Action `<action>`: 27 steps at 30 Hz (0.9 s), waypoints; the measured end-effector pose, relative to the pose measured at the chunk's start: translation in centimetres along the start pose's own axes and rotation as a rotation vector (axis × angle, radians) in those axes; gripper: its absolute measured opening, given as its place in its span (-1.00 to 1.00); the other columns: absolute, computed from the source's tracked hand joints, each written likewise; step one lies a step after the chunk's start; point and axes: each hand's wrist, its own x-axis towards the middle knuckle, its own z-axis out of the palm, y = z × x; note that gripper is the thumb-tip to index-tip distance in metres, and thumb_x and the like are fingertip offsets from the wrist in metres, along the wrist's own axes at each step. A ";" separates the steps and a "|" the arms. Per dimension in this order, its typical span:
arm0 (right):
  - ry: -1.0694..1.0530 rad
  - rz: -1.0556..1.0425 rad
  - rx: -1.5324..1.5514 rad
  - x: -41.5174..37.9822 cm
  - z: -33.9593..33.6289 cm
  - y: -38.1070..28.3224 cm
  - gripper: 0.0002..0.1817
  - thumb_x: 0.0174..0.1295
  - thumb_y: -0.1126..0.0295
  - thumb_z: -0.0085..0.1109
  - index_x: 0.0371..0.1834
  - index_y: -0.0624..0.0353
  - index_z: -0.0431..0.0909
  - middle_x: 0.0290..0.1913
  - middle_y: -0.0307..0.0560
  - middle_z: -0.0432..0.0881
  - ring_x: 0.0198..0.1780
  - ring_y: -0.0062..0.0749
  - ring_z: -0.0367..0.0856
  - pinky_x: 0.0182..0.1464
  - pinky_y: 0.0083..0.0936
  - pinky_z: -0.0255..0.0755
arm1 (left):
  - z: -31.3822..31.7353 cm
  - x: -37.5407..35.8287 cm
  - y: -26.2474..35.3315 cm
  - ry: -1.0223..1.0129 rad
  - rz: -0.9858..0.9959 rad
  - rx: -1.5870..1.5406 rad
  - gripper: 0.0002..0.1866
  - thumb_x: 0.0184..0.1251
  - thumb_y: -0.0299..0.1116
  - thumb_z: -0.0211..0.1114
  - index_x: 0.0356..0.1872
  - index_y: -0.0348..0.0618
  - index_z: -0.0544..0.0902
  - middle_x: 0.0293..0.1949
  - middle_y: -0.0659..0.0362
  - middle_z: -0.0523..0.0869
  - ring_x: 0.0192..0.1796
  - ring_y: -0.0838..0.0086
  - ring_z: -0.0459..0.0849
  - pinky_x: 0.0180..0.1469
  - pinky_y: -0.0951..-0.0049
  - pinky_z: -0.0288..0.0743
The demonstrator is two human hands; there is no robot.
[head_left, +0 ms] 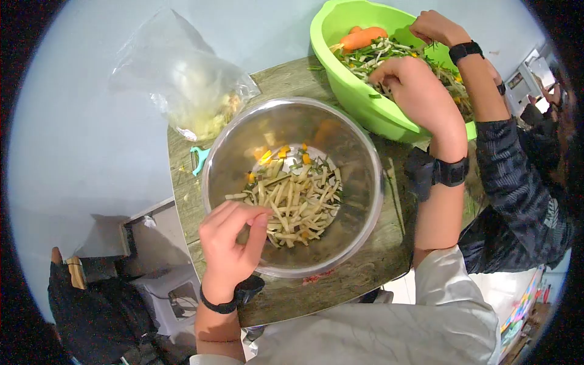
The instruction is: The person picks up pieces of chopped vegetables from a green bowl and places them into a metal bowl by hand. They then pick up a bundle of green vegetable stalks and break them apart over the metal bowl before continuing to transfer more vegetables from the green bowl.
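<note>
My left hand [232, 240] is over the near left side of a steel bowl [359, 237], its fingers curled with thumb and forefinger drawn together. Whatever the fingertips hold is hidden. Beside it, pale vegetable strips [298, 204] lie in the bowl with orange pieces [265, 157] and green bits. My right hand [423, 100] reaches over the rim of a green basin [365, 112], its fingers bent down at the cut vegetables [389, 52]. What they grip cannot be made out. Whole carrots [364, 38] lie at the basin's far end.
Another person's hand [439, 27] reaches into the basin from the right. A clear plastic bag [201, 91] with pale scraps stands behind the bowl, near a turquoise peeler [199, 159]. All rest on a wooden table [280, 304] against a wall.
</note>
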 end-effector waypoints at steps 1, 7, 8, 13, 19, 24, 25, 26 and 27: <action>0.066 -0.052 -0.014 0.1 0.0 0.0 -0.80 0.21 0.63 0.23 -0.14 0.34 0.76 -0.22 0.19 0.80 -0.19 -0.06 0.78 0.00 -0.26 0.60 | 0.0 0.0 0.0 -0.001 -0.007 -0.002 -0.95 0.31 -0.57 0.34 -0.33 -0.27 0.76 -0.40 0.07 0.77 -0.36 0.26 0.72 -0.24 0.36 0.55; 0.012 0.061 0.081 0.3 -0.5 -1.1 -0.78 0.23 0.49 0.20 -0.18 0.24 0.82 -0.20 0.29 0.77 -0.11 0.15 0.78 0.11 -0.10 0.61 | -0.1 0.0 0.1 0.008 0.006 0.004 -0.93 0.34 -0.55 0.34 -0.32 -0.27 0.76 -0.40 0.08 0.77 -0.36 0.26 0.72 -0.24 0.36 0.54; -0.038 0.068 0.090 0.2 -0.4 -0.9 -0.77 0.23 0.49 0.19 -0.17 0.22 0.82 -0.20 0.29 0.77 -0.11 0.14 0.78 0.11 -0.10 0.61 | -0.1 -0.1 0.1 0.009 0.003 0.007 -0.93 0.34 -0.55 0.34 -0.32 -0.27 0.76 -0.41 0.08 0.77 -0.36 0.27 0.73 -0.23 0.36 0.55; -0.133 0.090 0.025 0.0 -0.4 -0.6 -0.74 0.26 0.47 0.14 -0.14 0.20 0.83 -0.20 0.29 0.78 -0.07 0.13 0.79 0.12 -0.11 0.61 | 0.0 -0.1 0.0 0.006 -0.001 0.003 -0.93 0.34 -0.54 0.34 -0.31 -0.26 0.76 -0.40 0.07 0.79 -0.36 0.26 0.73 -0.22 0.35 0.55; -0.090 0.003 0.076 0.3 -0.6 -0.3 -0.78 0.21 0.52 0.18 -0.19 0.26 0.81 -0.21 0.27 0.78 -0.11 0.14 0.79 0.06 -0.12 0.63 | 0.0 -0.1 -0.2 0.014 0.006 0.005 -0.93 0.36 -0.53 0.34 -0.31 -0.26 0.77 -0.39 0.07 0.80 -0.36 0.26 0.73 -0.22 0.33 0.55; 0.188 -0.022 0.027 0.7 -1.0 -0.5 -0.86 0.20 0.50 0.26 -0.25 0.29 0.76 -0.27 0.24 0.77 -0.18 0.13 0.78 -0.02 -0.14 0.65 | 0.2 0.1 -0.3 0.049 0.041 -0.015 -0.97 0.29 -0.56 0.39 -0.33 -0.25 0.77 -0.45 0.08 0.73 -0.40 0.25 0.69 -0.28 0.34 0.51; 0.199 -0.029 0.013 0.7 -1.0 -0.3 -0.87 0.20 0.49 0.27 -0.26 0.29 0.75 -0.28 0.23 0.77 -0.19 0.12 0.78 -0.03 -0.14 0.65 | 0.0 0.0 -0.1 0.031 0.021 -0.012 -0.95 0.32 -0.55 0.37 -0.32 -0.26 0.77 -0.43 0.07 0.76 -0.38 0.25 0.71 -0.24 0.34 0.53; 0.208 -0.020 0.033 0.7 -0.9 -0.4 -0.87 0.21 0.48 0.28 -0.26 0.28 0.75 -0.28 0.22 0.77 -0.19 0.12 0.79 -0.04 -0.15 0.65 | 0.0 -0.1 0.0 0.012 0.000 -0.009 -0.94 0.35 -0.54 0.34 -0.31 -0.27 0.76 -0.40 0.06 0.78 -0.36 0.25 0.73 -0.21 0.33 0.55; 0.217 -0.012 0.052 0.8 -0.9 -0.6 -0.87 0.21 0.47 0.29 -0.26 0.27 0.76 -0.29 0.22 0.77 -0.19 0.11 0.79 -0.05 -0.16 0.65 | 0.0 -0.1 -0.1 0.017 0.008 -0.007 -0.94 0.35 -0.54 0.34 -0.32 -0.27 0.76 -0.40 0.06 0.78 -0.36 0.25 0.73 -0.21 0.34 0.55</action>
